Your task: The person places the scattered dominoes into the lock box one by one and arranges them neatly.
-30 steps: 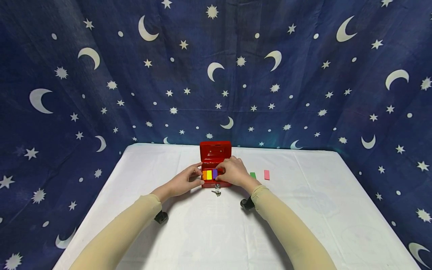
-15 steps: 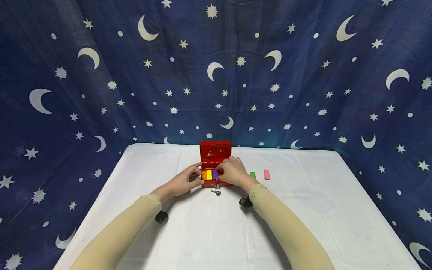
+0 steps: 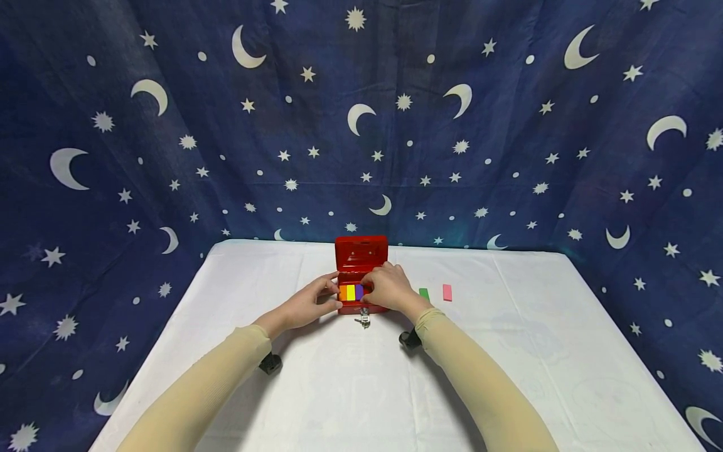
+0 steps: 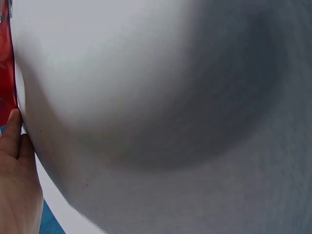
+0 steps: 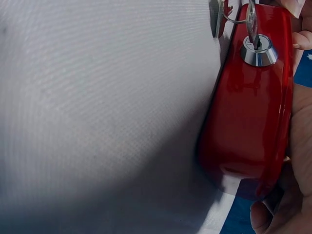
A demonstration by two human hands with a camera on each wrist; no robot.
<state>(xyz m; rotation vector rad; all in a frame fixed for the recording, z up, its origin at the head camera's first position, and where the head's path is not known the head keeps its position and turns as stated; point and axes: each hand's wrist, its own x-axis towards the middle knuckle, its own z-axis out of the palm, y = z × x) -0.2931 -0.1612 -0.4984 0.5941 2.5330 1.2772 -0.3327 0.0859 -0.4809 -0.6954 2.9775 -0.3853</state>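
Note:
A small red cash box (image 3: 348, 310) stands with its lid raised on the white-covered table. Inside, an orange block (image 3: 342, 293), a yellow block (image 3: 351, 292) and a purple block (image 3: 359, 292) stand side by side from the left. My left hand (image 3: 305, 302) rests its fingers and thumb against the box's left end. In the left wrist view its fingers (image 4: 14, 134) lie straight at the red side. My right hand (image 3: 391, 287) reaches in from the right and pinches the purple block between thumb and fingers, covering the box's right part.
On the tabletop to the right lie a green block (image 3: 423, 293), partly behind my wrist, and a pink block (image 3: 447, 292). A key (image 5: 252, 24) sits in the box's front lock, more keys hanging from its ring. A starry curtain (image 3: 316, 125) surrounds the table.
The purple block has shifted slightly left, up against the yellow one. My right wrist has edged left with it; the left hand stays at the box.

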